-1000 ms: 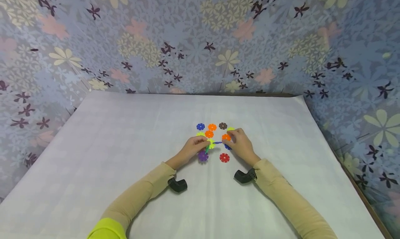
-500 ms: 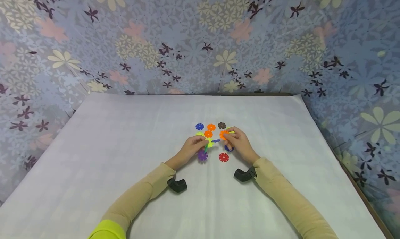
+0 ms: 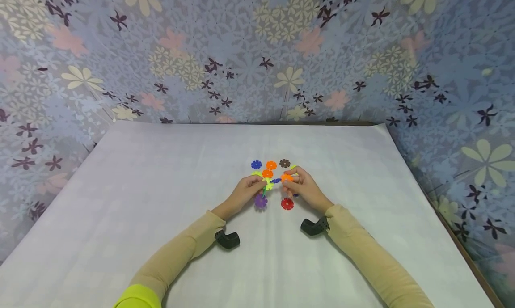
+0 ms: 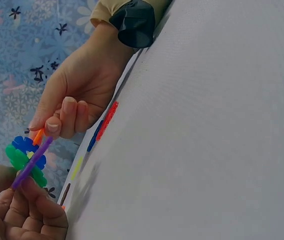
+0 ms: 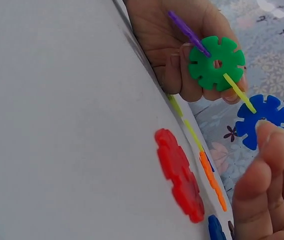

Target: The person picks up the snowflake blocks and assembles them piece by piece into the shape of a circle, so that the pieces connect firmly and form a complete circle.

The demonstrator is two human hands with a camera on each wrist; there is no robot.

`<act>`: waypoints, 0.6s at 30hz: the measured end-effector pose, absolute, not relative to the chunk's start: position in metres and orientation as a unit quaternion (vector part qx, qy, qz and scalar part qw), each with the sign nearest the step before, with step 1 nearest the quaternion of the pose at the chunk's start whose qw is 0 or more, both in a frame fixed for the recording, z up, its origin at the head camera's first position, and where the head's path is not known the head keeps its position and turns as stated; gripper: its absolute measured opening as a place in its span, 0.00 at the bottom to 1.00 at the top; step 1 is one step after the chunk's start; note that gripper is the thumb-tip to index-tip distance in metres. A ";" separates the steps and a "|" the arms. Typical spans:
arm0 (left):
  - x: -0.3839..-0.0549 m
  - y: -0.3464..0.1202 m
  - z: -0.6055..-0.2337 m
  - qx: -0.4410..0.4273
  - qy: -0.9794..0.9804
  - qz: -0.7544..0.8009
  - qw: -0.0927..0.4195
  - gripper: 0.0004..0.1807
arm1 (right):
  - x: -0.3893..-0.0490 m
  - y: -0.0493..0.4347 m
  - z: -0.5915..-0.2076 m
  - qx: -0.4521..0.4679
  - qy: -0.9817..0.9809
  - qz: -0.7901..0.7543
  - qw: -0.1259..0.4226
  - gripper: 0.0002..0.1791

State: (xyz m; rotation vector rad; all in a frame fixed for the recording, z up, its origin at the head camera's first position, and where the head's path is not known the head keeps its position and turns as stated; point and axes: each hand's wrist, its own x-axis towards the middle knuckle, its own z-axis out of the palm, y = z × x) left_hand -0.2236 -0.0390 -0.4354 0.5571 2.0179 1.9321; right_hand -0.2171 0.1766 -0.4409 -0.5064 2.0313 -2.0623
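My left hand pinches a chain of notched plastic discs slotted into each other. The chain has a purple disc, a green disc, a yellow disc seen edge-on, and a blue disc at the far end. Between thumb and fingers, my right hand grips an orange disc. Its fingertips are right at the blue disc in the right wrist view, and the orange disc, thin and edge-on in the left wrist view, overlaps the blue one there. Both hands are raised over the white table.
Loose discs lie on the white table: a red disc in front, and a blue disc, an orange disc and a brown disc behind. Another blue disc is mostly hidden by the right hand. Patterned wallpaper stands behind.
The right hand has picked up the orange disc from the table and brought it left to the blue end of the chain. The left hand has hardly moved.
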 end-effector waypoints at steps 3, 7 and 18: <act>-0.218 -0.040 -0.425 0.195 0.704 0.666 0.151 0.08 | -0.219 0.178 -0.445 -0.172 0.689 -0.696 0.105 0.17; -0.215 -0.040 -0.420 0.204 0.709 0.658 0.153 0.09 | -0.219 0.180 -0.449 -0.171 0.693 -0.691 0.113 0.18; -0.225 -0.041 -0.434 0.220 0.701 0.661 0.152 0.10 | -0.219 0.176 -0.447 -0.155 0.692 -0.702 0.068 0.16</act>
